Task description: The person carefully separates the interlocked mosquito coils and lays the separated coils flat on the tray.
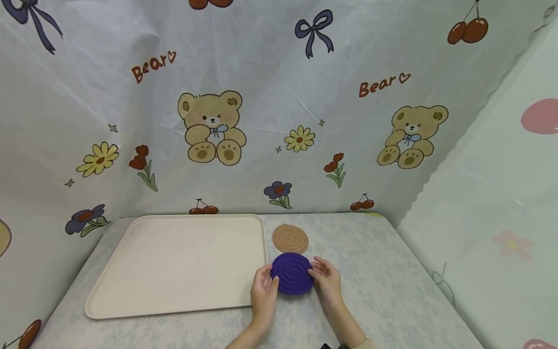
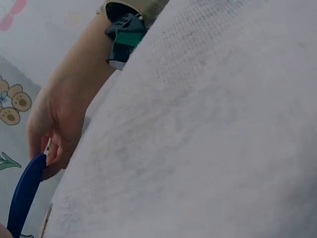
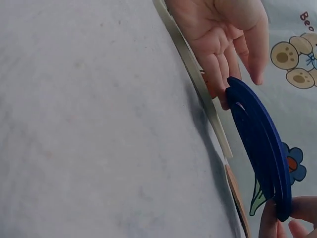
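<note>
A round purple coaster [image 1: 292, 273] with a spiral pattern is held between both hands, over the table beside the tray. My left hand [image 1: 264, 292] holds its left edge, fingers beneath and thumb at the upper face. On the opposite edge, my right hand [image 1: 328, 281] pinches the rim between thumb and fingers. Seen from the right wrist, the coaster [image 3: 260, 144] is tilted edge-on, its body raised off the tabletop. The left wrist view shows the right hand [image 2: 57, 129] gripping the coaster's far rim. Just behind the purple coaster lies a tan spiral coaster [image 1: 290, 238].
A large cream tray [image 1: 183, 264] with a raised rim covers the left part of the table [image 1: 375, 291]. Printed cloth [image 1: 261, 63] with bears and flowers hangs behind it. A thin cord [image 1: 443, 281] hangs near the right side.
</note>
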Demonstrator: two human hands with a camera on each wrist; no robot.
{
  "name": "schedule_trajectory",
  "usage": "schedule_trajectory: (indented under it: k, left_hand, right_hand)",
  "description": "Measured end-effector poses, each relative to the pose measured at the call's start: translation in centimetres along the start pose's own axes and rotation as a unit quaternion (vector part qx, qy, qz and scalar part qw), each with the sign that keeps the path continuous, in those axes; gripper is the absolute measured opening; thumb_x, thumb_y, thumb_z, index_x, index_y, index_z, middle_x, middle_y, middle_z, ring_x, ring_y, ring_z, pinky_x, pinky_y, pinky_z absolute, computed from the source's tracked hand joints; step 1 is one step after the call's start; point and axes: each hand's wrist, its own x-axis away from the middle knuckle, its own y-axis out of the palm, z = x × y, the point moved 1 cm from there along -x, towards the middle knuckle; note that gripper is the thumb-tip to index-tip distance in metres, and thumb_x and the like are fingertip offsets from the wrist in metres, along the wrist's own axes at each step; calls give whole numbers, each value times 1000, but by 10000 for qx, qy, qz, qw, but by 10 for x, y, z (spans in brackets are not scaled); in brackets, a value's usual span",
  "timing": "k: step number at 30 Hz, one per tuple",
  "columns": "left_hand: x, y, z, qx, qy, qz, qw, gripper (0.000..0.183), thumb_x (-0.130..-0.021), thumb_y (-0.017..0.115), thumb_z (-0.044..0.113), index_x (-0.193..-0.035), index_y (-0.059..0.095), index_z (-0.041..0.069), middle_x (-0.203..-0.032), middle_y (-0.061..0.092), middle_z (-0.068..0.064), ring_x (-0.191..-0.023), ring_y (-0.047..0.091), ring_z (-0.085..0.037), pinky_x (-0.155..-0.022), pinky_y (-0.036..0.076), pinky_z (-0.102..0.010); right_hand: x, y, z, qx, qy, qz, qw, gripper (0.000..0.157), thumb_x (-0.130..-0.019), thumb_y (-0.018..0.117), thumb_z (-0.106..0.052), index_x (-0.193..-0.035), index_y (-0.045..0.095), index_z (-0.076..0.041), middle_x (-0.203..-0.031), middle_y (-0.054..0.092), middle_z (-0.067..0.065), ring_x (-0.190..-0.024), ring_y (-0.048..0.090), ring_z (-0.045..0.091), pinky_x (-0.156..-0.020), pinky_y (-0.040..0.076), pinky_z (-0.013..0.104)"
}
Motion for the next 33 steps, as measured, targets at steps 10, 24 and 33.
schedule_trajectory:
  k: [10, 24, 33]
  left_hand:
    - [-27, -21, 17, 102, -10, 323, 9994, 27, -88, 56, -6, -114, 58, -6, -113, 66, -23, -110, 64, -34, -88, 53, -15]
    - [-72, -64, 59, -151, -53, 252, 9996, 42, -81, 66, -8, -122, 58, -4, -112, 66, -28, -99, 70, -25, -77, 56, -14]
    - [-88, -96, 93, -552, -289, 477, 9969, 38, -83, 69, 2, -120, 61, -3, -112, 67, -25, -86, 68, -1, -75, 54, -8]
  right_hand:
    - [5, 18, -21, -472, 204, -214, 9984, 46, -88, 62, 1, -131, 47, 9, -96, 69, -5, -84, 65, 0, -71, 56, 16]
    - [-8, 69, -59, -1270, 250, -365, 9909, 45, -86, 60, 8, -128, 46, 13, -87, 70, -6, -76, 66, 3, -62, 56, 15]
    - [-10, 108, -79, -1694, 196, -703, 9828, 43, -84, 58, 14, -126, 46, 16, -81, 71, -3, -70, 68, 5, -58, 58, 18]
